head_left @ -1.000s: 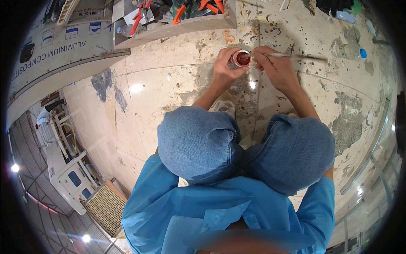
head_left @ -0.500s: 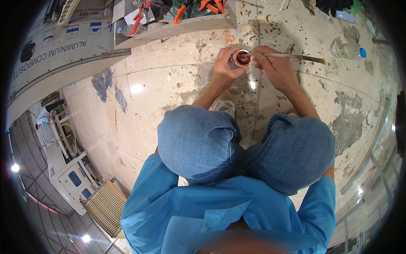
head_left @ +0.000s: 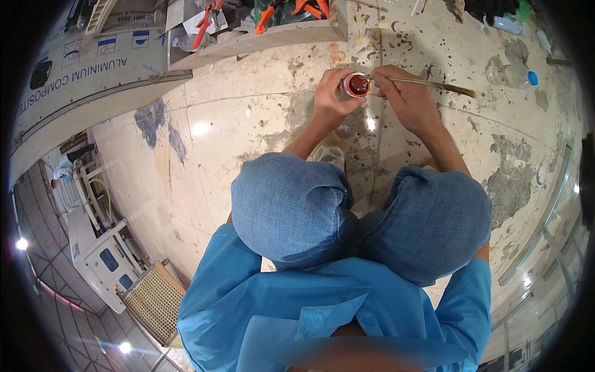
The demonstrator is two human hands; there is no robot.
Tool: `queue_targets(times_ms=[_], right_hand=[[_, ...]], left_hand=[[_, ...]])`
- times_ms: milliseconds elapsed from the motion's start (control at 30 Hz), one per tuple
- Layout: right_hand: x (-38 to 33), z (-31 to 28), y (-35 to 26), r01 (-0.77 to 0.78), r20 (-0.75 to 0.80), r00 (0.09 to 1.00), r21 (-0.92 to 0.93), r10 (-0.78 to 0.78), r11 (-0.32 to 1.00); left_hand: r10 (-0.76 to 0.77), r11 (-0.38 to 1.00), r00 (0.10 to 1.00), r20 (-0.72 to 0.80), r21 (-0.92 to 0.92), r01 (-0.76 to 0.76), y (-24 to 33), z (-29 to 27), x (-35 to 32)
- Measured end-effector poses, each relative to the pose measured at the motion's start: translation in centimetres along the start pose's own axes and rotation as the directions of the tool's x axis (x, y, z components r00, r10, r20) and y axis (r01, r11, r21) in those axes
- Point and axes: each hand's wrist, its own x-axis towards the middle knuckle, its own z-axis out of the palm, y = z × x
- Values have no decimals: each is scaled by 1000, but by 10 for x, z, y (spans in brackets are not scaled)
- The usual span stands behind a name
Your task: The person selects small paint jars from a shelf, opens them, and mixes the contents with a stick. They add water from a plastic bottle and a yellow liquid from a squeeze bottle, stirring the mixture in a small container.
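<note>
Stained floor (head_left: 223, 121) is spanning the scene. Far left, an open box (head_left: 266, 43) is holding red-and-orange tools (head_left: 264, 20). The left hand (head_left: 332, 98) is curling closed; the right hand (head_left: 404, 99) is pinching a thin brush (head_left: 427, 82), bristles rightward. A clear bottle (head_left: 513, 75) is lying farther right. Within the left hand, a small jar (head_left: 356, 96) is showing dark red contents (head_left: 359, 85), brush handle's end at its mouth.

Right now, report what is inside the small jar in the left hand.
The jar shows glossy dark red contents; a brush reaches over its rim. The contents hide the jar's bottom.
</note>
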Motion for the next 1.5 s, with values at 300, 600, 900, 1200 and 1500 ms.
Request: queue_targets(times_ms=[300, 600, 900, 1200, 1500], right_hand=[[1, -3, 1, -12, 139, 990, -135, 31, 991], [1, -2, -1, -301, 234, 925, -23, 298, 953], [0, 0, 6, -192, 172, 968, 53, 180, 980], [1, -4, -1, -59, 93, 994, 5, 59, 998], [0, -1, 3, 5, 88, 996, -107, 5, 994]], left_hand=[[-2, 999, 1000, 2, -33, 2, 2, 1, 0], [-8, 1000, 1000, 15, -16, 8, 0, 1, 0], [-10, 1000, 1000, -2, -21, 10, 0, 2, 1], [-3, 1000, 1000, -2, -30, 3, 1, 1, -1], [-21, 1000, 1000, -1, -22, 21, 1, 0, -1]])
